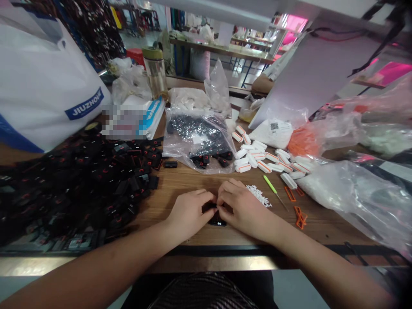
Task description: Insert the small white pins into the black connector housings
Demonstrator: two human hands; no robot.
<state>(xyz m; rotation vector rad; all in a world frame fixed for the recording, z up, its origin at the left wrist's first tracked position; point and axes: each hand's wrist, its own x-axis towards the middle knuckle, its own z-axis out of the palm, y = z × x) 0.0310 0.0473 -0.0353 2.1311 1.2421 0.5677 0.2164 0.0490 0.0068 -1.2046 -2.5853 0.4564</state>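
Both hands meet over a small black plastic part (218,222) near the table's front edge; two white dots show on its near end. My left hand (192,211) curls around its left side, thumb and fingers closed on it. From the right, my right hand (240,206) has its fingertips pinched together over the part, and whatever they hold is hidden. Beside the right hand lies a heap of tiny white pieces (259,196). A screwdriver with a yellow-green handle (269,183) rests a little farther right, near orange rectangular frames (300,217).
A large pile of black parts (119,184) covers the left side. Behind the hands lies a clear bag of black parts (199,137). White blocks with orange strips (254,156) and plastic bags (350,197) fill the right. A bottle (156,75) and a white bag (48,81) stand behind.
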